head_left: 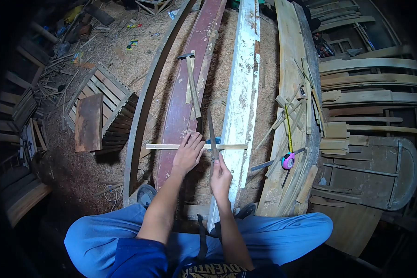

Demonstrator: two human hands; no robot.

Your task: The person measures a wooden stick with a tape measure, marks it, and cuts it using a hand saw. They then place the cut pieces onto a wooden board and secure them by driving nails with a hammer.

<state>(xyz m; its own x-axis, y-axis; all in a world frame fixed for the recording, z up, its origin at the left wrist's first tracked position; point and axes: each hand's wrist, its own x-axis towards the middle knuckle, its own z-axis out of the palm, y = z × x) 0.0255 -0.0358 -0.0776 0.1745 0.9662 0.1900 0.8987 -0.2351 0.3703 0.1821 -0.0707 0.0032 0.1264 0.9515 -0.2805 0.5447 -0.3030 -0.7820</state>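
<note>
A thin pale wood strip (234, 147) lies crosswise over the red beam (177, 116) and the white beam (238, 102). My left hand (188, 152) rests on the strip where it crosses the red beam, fingers stretched forward and nothing gripped. In my right hand (221, 176) is the handle end of a long narrow dark blade (212, 132), which points away from me and passes over the strip between the two beams. Something blue (213, 140) shows behind the blade. A hammer (193, 88) lies on the red beam ahead of my left hand.
On the right plank, a pink tape measure (287, 161) has its yellow tape out beside loose sticks (294, 106). A slatted wooden piece (104, 92) stands on the shavings-covered floor at left. Curved wood pieces (370, 65) are stacked at right. A grey curved board (148, 83) runs left of the red beam.
</note>
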